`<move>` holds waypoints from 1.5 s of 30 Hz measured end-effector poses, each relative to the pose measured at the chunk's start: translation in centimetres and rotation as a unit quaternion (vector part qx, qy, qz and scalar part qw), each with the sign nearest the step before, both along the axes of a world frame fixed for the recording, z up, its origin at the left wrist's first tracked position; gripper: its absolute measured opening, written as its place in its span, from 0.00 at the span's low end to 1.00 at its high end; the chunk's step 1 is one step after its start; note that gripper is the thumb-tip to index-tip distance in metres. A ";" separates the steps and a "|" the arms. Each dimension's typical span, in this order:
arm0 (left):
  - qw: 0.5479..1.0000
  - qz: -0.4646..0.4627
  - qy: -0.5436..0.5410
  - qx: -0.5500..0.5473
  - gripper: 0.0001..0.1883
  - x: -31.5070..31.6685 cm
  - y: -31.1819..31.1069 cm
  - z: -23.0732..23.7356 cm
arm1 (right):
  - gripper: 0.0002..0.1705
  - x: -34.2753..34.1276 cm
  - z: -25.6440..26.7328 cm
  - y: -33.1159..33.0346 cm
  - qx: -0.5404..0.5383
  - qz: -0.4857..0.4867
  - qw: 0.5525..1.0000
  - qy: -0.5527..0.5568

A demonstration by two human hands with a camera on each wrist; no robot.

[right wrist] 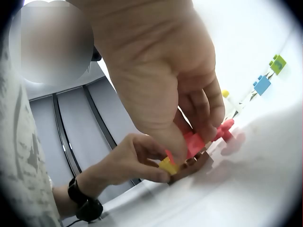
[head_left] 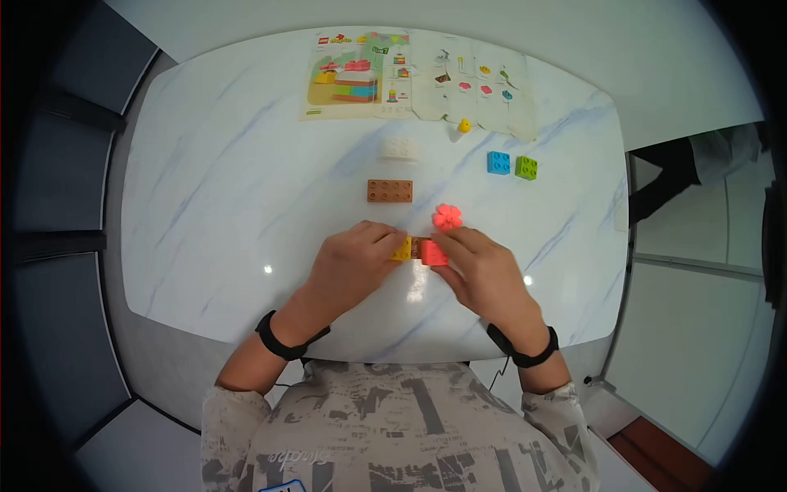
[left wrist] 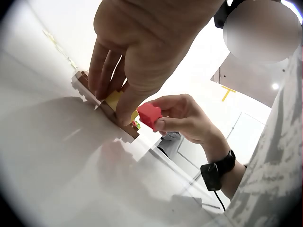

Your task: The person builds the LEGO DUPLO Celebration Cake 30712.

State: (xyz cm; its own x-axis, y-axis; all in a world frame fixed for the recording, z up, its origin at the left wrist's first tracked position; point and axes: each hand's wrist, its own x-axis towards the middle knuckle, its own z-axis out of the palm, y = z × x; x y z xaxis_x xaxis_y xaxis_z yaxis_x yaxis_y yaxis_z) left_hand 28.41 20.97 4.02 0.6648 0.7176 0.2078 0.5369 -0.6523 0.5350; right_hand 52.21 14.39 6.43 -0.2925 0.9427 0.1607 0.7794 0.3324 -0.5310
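Note:
Thumb and fingers of my left hand [head_left: 348, 256] pinch a yellow toy brick [head_left: 401, 250] on the left part of a dark brown studded brick [head_left: 416, 248]. Between the yellow and coral pieces, a narrow strip of brown studs shows. My right hand [head_left: 489, 272] pinches a coral-red brick [head_left: 434, 253] over the brown brick's right part. Seen from the right wrist, the coral-red brick [right wrist: 193, 144] is close over the brown studs [right wrist: 201, 160]. Just beyond the right fingers lies a coral flower piece [head_left: 448, 216].
A lighter brown brick [head_left: 389, 191] and a white brick [head_left: 400, 148] lie farther back. Blue [head_left: 498, 162] and green [head_left: 526, 168] bricks sit to the right, with a small yellow piece [head_left: 465, 126] near an instruction sheet [head_left: 344, 82] along the marble-patterned table's [head_left: 205, 164] far side.

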 end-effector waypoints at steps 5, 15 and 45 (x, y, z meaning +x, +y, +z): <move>1.000 0.005 -0.025 -0.007 0.21 -0.1 0.1 -0.1 | 0.24 -2.0 -2.2 0.8 0.017 0.012 0.999 -0.049; 0.998 -0.040 0.031 -0.033 0.26 -0.7 1.1 1.9 | 0.31 -0.5 -0.8 1.2 -0.020 0.006 1.000 -0.004; 0.991 -0.037 -0.020 -0.124 0.26 -1.6 1.0 4.7 | 0.22 -1.5 1.9 1.6 -0.030 0.025 0.999 -0.008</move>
State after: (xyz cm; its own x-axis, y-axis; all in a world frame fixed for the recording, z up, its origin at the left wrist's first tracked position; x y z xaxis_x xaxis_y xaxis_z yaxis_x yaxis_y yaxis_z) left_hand 26.82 21.93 8.67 0.7128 0.6990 0.0585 0.4678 -0.5359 0.7028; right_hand 50.68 15.99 8.36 -0.3416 0.9346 0.0987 0.7714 0.3388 -0.5387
